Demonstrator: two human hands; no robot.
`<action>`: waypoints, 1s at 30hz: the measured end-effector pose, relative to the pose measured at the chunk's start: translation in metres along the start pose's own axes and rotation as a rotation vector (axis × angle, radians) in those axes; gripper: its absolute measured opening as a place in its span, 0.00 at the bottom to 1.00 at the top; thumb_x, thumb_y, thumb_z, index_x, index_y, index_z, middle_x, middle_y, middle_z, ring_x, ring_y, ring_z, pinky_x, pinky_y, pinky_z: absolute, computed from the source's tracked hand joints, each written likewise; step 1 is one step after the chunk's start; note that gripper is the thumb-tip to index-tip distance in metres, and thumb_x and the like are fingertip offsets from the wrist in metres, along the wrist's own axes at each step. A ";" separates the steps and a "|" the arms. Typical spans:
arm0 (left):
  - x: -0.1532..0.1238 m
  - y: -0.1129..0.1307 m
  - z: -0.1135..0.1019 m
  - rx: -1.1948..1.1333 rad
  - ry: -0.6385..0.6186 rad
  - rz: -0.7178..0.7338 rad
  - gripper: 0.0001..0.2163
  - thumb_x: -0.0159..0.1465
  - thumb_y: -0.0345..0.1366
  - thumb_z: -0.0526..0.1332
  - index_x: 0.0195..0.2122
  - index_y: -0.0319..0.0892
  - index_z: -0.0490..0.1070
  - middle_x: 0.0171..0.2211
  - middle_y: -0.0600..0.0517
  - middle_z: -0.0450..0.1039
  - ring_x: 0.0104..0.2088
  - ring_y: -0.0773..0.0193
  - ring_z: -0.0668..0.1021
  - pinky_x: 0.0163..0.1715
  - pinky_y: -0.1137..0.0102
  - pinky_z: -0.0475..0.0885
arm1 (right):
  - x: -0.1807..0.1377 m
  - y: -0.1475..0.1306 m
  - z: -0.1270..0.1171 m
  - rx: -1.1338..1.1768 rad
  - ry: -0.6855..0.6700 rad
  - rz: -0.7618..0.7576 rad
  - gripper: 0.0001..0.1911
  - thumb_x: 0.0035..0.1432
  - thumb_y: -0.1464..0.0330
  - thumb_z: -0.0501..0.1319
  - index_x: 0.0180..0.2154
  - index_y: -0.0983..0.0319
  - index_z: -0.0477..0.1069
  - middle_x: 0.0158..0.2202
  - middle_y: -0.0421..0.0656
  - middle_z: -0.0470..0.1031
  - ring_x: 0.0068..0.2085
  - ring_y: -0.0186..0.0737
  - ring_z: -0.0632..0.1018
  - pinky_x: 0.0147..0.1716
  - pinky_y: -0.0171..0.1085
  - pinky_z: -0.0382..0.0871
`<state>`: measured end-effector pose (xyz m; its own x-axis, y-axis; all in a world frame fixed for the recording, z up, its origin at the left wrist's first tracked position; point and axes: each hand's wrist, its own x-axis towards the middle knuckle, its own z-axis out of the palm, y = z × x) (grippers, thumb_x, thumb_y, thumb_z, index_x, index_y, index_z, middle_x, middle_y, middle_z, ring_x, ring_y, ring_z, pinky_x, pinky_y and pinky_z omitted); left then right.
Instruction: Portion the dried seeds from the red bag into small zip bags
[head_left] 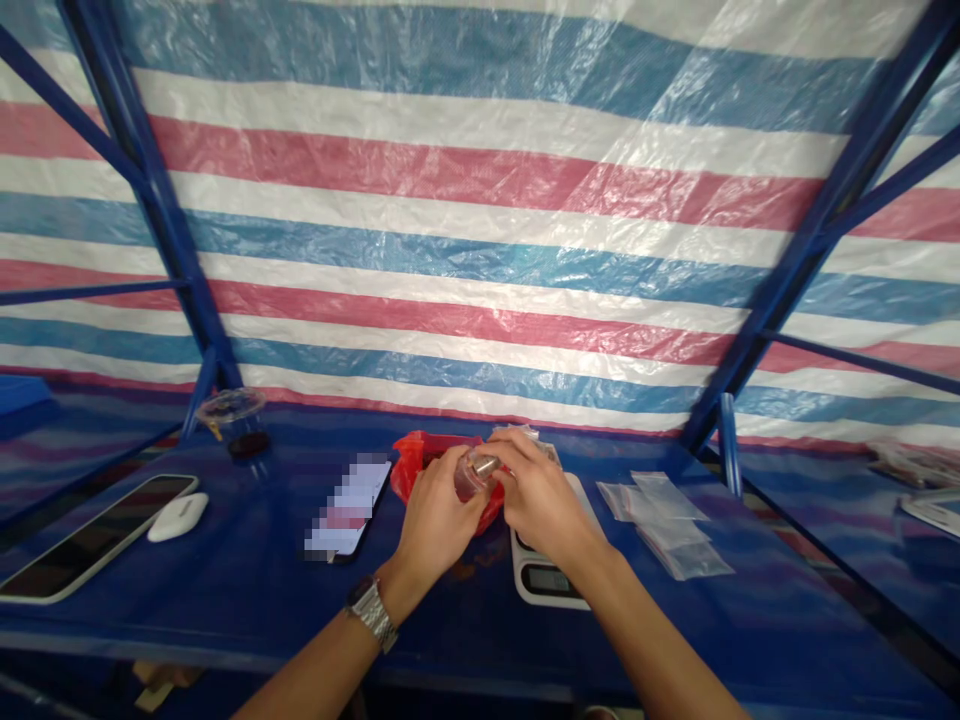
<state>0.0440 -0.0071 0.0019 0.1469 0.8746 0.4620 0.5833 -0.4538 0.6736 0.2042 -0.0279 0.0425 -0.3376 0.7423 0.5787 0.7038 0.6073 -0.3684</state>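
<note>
Both hands meet over the middle of the blue counter [247,590], toward its far edge. The left hand [439,510], with a metal wristwatch [371,612] on the wrist, is curled around a small clear object with a metallic part [480,470]; what exactly it is cannot be told from this view. The right hand [536,495] closes over the same object from the other side, fingers bent onto its top, so the two hands hold it between them, touching each other. Directly behind and beneath the hands lies a red plastic bag [412,460], crumpled and open toward the person. Under the right wrist sits a white digital scale [544,580], its display facing the near edge. To the right of the scale, a loose heap of small clear plastic bags [664,520] rests on the counter, apart from the hands. Left of the hands lies a phone [349,510] with its screen up, near the red bag. Farther left, toward the left edge, a white mouse [178,517] lies just beside a long dark tablet [90,540]. Near the far left corner stands a small clear dish on a dark base [234,415], by a blue frame post [150,200]. A striped tarpaulin [480,250] hangs behind the counter's far edge.
</note>
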 end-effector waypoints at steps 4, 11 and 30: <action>-0.002 -0.002 0.001 -0.170 -0.010 -0.010 0.14 0.66 0.40 0.63 0.52 0.46 0.70 0.46 0.48 0.80 0.47 0.53 0.82 0.47 0.61 0.75 | -0.001 -0.003 -0.002 -0.056 -0.060 0.000 0.29 0.59 0.86 0.51 0.54 0.58 0.74 0.57 0.47 0.73 0.53 0.43 0.78 0.52 0.40 0.73; -0.004 -0.017 0.000 -0.212 -0.095 -0.063 0.17 0.67 0.43 0.62 0.55 0.44 0.69 0.54 0.43 0.77 0.55 0.50 0.79 0.57 0.55 0.71 | -0.002 0.006 0.012 0.063 -0.039 0.016 0.24 0.63 0.82 0.52 0.55 0.60 0.74 0.57 0.49 0.73 0.55 0.44 0.77 0.56 0.43 0.72; -0.003 -0.025 -0.005 -0.417 -0.099 -0.048 0.14 0.68 0.40 0.61 0.53 0.45 0.66 0.51 0.47 0.75 0.51 0.55 0.79 0.54 0.60 0.72 | 0.017 -0.006 0.018 0.205 -0.002 -0.121 0.25 0.58 0.85 0.54 0.48 0.57 0.76 0.52 0.44 0.77 0.53 0.42 0.77 0.55 0.42 0.70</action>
<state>0.0251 0.0008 -0.0137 0.2152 0.8992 0.3810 0.2213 -0.4249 0.8778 0.1827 -0.0139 0.0416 -0.4132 0.6612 0.6262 0.5163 0.7365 -0.4370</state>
